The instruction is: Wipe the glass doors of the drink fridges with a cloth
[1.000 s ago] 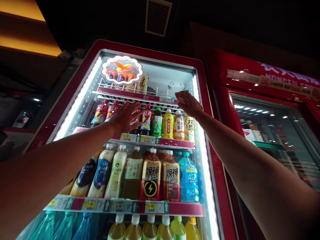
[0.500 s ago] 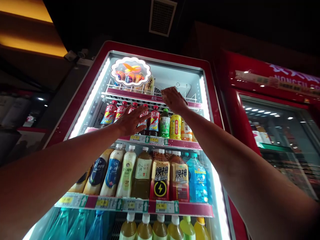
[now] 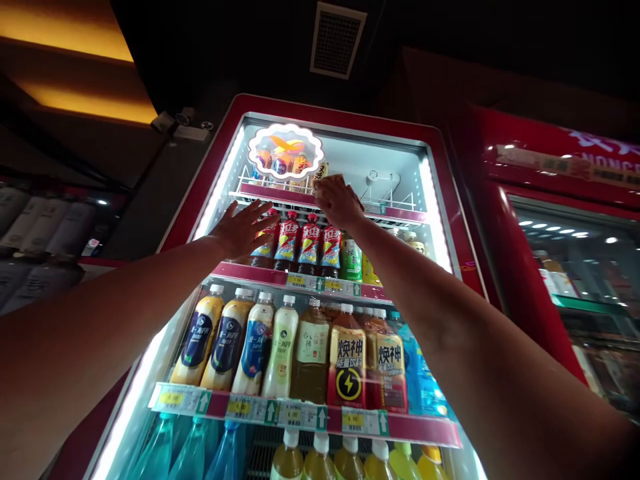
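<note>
A tall drinks cooler with a red frame (image 3: 330, 111) and a glass front stands before me, bottles lit up behind the pane. My right hand (image 3: 341, 205) is raised to the upper glass, near the top shelf, its fingers bent over a brown cloth (image 3: 337, 179) that shows only at the edges. Lower and to the left, my left hand (image 3: 239, 230) is open with fingers spread, at the glass in front of the red-capped bottles (image 3: 309, 241); it holds nothing. Whether its palm touches the pane cannot be told.
A white scalloped sign (image 3: 286, 152) is on the upper left of the glass. Larger bottles (image 3: 311, 350) fill the shelf below. A second red cooler (image 3: 500, 160) stands close on the right. Pale containers (image 3: 43, 227) are stacked at the left, and a vent (image 3: 339, 40) is overhead.
Both hands have moved left relative to the cooler, the left one farther, toward its left side. My right hand keeps hold of the cloth. The view has shifted a little too.
</note>
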`<move>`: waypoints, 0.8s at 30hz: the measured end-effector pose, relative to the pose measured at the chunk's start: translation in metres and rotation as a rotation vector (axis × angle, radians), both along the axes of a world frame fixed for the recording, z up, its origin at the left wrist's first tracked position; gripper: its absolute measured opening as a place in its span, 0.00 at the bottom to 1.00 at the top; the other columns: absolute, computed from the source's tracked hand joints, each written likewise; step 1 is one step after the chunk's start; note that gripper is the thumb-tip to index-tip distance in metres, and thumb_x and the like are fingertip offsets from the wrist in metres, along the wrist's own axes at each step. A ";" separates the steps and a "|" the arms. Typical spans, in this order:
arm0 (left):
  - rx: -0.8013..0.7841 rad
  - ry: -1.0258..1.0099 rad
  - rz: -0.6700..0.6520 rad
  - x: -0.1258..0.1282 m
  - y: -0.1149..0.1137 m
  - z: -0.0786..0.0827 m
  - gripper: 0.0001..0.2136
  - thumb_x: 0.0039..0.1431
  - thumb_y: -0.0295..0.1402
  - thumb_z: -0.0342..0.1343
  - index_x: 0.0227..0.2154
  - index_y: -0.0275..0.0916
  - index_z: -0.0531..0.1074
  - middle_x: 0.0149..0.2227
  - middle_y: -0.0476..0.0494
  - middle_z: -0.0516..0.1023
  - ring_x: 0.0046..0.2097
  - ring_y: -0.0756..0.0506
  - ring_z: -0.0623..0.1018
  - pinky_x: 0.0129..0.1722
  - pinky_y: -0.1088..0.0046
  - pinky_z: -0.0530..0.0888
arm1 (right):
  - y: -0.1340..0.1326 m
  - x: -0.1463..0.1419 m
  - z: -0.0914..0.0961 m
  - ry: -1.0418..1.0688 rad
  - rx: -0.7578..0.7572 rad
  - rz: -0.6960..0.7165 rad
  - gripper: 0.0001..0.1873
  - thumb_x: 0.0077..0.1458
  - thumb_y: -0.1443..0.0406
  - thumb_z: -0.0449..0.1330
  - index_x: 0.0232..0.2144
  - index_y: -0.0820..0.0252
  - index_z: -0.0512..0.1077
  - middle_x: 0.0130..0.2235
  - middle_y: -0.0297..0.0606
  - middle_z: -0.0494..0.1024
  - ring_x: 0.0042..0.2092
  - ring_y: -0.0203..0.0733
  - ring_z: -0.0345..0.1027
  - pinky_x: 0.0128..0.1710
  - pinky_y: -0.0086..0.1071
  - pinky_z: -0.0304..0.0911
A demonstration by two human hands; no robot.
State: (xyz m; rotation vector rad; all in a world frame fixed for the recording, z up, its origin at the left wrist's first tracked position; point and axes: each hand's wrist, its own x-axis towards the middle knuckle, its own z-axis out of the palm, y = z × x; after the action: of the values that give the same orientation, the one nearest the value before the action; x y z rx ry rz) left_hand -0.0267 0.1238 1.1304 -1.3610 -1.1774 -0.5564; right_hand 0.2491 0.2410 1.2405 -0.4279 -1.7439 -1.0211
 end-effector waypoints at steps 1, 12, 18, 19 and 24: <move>0.005 -0.001 0.001 -0.006 -0.002 0.000 0.27 0.74 0.46 0.40 0.72 0.52 0.54 0.76 0.44 0.48 0.76 0.34 0.51 0.71 0.36 0.46 | 0.000 0.003 -0.002 -0.067 0.038 0.001 0.30 0.70 0.53 0.43 0.70 0.49 0.61 0.74 0.33 0.59 0.76 0.51 0.43 0.75 0.54 0.44; 0.040 -0.067 0.019 -0.083 -0.028 -0.009 0.28 0.73 0.48 0.37 0.72 0.48 0.55 0.77 0.42 0.48 0.75 0.31 0.52 0.71 0.39 0.48 | -0.002 -0.052 0.041 0.427 -0.187 0.011 0.35 0.66 0.54 0.47 0.71 0.59 0.58 0.75 0.48 0.54 0.76 0.66 0.38 0.71 0.70 0.40; 0.039 -0.050 -0.009 -0.095 -0.019 -0.009 0.29 0.73 0.48 0.38 0.73 0.47 0.53 0.77 0.40 0.48 0.76 0.32 0.50 0.70 0.40 0.51 | -0.024 -0.085 0.030 -0.131 0.053 0.067 0.30 0.68 0.54 0.46 0.68 0.51 0.64 0.72 0.36 0.62 0.74 0.53 0.46 0.73 0.56 0.48; 0.036 -0.046 -0.016 -0.097 -0.020 -0.009 0.29 0.73 0.48 0.38 0.73 0.47 0.52 0.76 0.40 0.48 0.76 0.33 0.51 0.70 0.41 0.52 | -0.025 -0.082 0.028 -0.149 0.069 0.063 0.29 0.68 0.54 0.45 0.68 0.50 0.64 0.72 0.35 0.63 0.74 0.51 0.47 0.73 0.55 0.49; -0.003 -0.013 -0.049 -0.105 -0.027 -0.012 0.31 0.73 0.49 0.41 0.73 0.43 0.52 0.76 0.37 0.47 0.76 0.34 0.51 0.72 0.44 0.51 | -0.020 -0.094 0.037 0.442 -0.112 0.045 0.32 0.69 0.54 0.44 0.69 0.58 0.62 0.72 0.46 0.60 0.74 0.61 0.45 0.71 0.66 0.44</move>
State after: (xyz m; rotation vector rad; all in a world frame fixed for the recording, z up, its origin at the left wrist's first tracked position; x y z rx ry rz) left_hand -0.1321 0.0966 1.1186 -1.3942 -1.1581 -0.5989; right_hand 0.1556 0.2209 1.2771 -0.6307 -1.4071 -0.7314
